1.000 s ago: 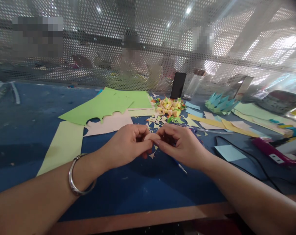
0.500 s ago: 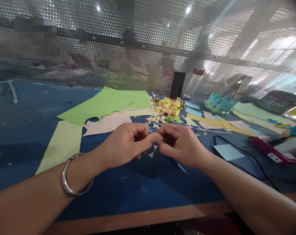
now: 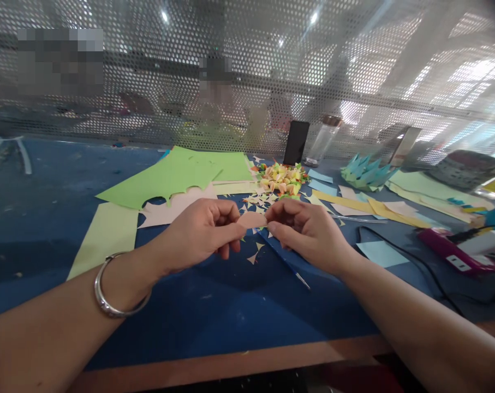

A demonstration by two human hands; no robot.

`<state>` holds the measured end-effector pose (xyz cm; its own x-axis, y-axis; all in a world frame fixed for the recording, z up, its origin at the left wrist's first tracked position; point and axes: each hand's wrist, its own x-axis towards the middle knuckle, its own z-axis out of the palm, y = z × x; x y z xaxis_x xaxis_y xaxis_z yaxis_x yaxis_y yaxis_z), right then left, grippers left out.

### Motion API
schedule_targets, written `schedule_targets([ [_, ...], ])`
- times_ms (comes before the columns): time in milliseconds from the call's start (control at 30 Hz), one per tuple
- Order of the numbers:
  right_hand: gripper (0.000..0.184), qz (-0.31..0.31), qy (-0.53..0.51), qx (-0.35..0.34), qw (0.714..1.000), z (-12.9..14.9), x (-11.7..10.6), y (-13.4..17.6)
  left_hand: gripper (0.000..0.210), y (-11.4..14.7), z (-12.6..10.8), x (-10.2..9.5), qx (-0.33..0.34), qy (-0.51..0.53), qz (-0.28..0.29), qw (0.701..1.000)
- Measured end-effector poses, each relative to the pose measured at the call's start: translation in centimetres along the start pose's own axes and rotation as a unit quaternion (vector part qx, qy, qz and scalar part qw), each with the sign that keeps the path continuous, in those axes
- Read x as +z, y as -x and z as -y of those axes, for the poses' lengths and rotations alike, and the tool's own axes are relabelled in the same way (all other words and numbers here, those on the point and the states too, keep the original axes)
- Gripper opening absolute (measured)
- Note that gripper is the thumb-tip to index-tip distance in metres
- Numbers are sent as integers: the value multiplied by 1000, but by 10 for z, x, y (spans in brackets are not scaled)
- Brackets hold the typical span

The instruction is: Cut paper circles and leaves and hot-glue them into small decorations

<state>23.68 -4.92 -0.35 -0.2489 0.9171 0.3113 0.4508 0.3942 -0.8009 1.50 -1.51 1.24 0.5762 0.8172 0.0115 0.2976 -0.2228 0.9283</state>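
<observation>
Between my fingertips is a small peach-coloured paper piece (image 3: 252,220) with a curved upper edge. My left hand (image 3: 206,229) pinches its left end, and my right hand (image 3: 302,229) pinches the right end. Beneath them on the blue tabletop (image 3: 214,322) lies a thin blue stick with a pale tip (image 3: 290,265), partly covered by my right hand. Small pointed paper scraps (image 3: 253,256) are scattered below and behind the fingers. Just beyond stands a heap of folded yellow, peach and green paper pieces (image 3: 282,180).
Green paper (image 3: 182,172) and pale sheets lie left. A dark phone (image 3: 296,143) and a glass bottle (image 3: 324,141) stand against the perforated metal screen (image 3: 247,71). At right are a blue folded-paper ring (image 3: 365,172), paper strips, a purple power strip (image 3: 455,254) and a black cable.
My hands have drawn slightly apart, so more of the peach paper shows between them. More of the blue stick is now uncovered.
</observation>
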Motion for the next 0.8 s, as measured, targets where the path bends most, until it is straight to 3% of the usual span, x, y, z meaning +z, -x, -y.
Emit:
schedule_targets([
  [300, 11, -36, 85, -48, 995, 3, 4, 1, 22, -2, -2, -1, -6, -45, 5, 999],
  [400, 9, -35, 88, -36, 995, 1, 1, 0, 19, -2, 0, -6, -6, -85, -36, 996],
  [533, 9, -2, 89, -33, 995, -1, 1, -2, 15, -4, 0, -4, 34, -56, -91, 994],
  [667, 12, 38, 100, -48, 993, -2, 6, -2, 14, -7, 4, 3, 60, -40, 2, 997],
  [733, 11, 45, 114, -58, 991, -3, 8, -1, 14, -7, 8, 5, 39, -20, 52, 998],
  [800, 9, 30, 136, -80, 987, -3, 8, 0, 14, -7, 10, 6, 4, 24, 68, 997],
])
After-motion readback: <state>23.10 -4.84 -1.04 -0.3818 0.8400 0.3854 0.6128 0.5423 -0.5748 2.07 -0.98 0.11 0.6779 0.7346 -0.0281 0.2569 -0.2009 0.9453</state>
